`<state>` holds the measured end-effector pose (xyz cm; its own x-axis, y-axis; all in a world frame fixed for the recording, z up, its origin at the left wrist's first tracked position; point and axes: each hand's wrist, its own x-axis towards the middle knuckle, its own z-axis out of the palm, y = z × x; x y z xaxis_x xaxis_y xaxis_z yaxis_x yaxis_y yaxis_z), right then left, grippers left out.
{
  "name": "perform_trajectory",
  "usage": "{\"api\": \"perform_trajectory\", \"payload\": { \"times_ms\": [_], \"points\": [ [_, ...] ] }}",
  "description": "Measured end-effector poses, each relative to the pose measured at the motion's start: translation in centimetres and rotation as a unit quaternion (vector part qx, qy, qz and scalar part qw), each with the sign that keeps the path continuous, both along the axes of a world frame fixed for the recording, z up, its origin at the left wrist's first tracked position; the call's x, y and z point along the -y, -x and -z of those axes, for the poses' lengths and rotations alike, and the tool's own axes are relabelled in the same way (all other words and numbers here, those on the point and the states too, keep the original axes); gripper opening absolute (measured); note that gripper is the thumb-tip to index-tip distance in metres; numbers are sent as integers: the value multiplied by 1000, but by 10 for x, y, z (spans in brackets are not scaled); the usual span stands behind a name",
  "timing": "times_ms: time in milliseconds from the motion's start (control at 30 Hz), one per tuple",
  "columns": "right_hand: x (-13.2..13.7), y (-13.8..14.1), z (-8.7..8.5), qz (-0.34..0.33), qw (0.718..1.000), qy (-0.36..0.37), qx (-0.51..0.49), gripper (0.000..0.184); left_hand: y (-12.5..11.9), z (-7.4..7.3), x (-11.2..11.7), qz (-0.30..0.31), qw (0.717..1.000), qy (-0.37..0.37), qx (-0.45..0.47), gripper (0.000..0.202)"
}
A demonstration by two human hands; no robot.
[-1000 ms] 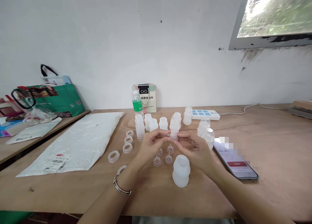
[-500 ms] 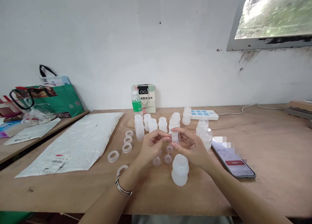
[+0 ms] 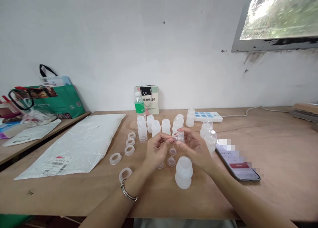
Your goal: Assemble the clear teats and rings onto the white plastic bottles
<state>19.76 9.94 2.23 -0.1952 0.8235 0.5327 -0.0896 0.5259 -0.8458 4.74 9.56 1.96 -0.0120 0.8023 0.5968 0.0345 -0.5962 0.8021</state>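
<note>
Above the middle of the table, my right hand (image 3: 196, 148) is closed around a clear ribbed bottle ring (image 3: 181, 136), turned on its side. My left hand (image 3: 157, 150) pinches the tip of a clear bottle nipple (image 3: 175, 139) at the ring's left side; fingers partly hide it. Below my hands a translucent white bottle (image 3: 184, 172) stands upright with its mouth open. Loose nipples (image 3: 171, 161) lie on the table just behind it. To the left are several loose rings (image 3: 115, 159), one beside my left wrist.
More white bottles (image 3: 166, 126) stand behind my hands, with capped ones (image 3: 211, 141) at the right. A phone (image 3: 238, 165) lies right of my right hand. Farther back are a power strip (image 3: 208, 116), a water bottle (image 3: 139, 105) and a paper bag (image 3: 151, 100). A white mailer (image 3: 81, 145) covers the left.
The ring has turned a little and now shows more of its ribbed side. My left wrist has shifted slightly right, uncovering more of the nearest loose ring.
</note>
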Motion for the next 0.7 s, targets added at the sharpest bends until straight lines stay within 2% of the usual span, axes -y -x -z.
{"api": "perform_trajectory", "payload": {
  "times_ms": [100, 233, 367, 433, 500, 567, 633, 700],
  "points": [
    [-3, -2, 1, -8, 1000, 4, -1, 28, 0, 2, -2, 0, 1000, 4, 11, 24],
    [-4, -5, 1, -42, 999, 31, -6, 28, 1, 1, -6, 35, 997, 62, 14, 29],
    [-6, -6, -1, -30, 989, 108, -96, 27, 12, -6, -7, 84, 992, 94, -16, 32],
    [-10, -7, -3, -18, 968, 171, -182, 27, 20, -11, -5, 149, 976, 122, -105, 44],
    [-14, -9, -3, -31, 938, 231, -256, 24, 23, -14, -2, 208, 933, 160, -247, 66],
    [-17, -10, -3, -66, 912, 275, -296, 20, 21, -14, 3, 222, 884, 163, -378, 81],
    [-19, -10, -1, -83, 896, 308, -311, 16, 14, -11, 8, 212, 861, 126, -445, 71],
    [-18, -8, 2, -84, 889, 335, -299, 12, 7, -7, 10, 210, 858, 98, -458, 53]
  ]
}}
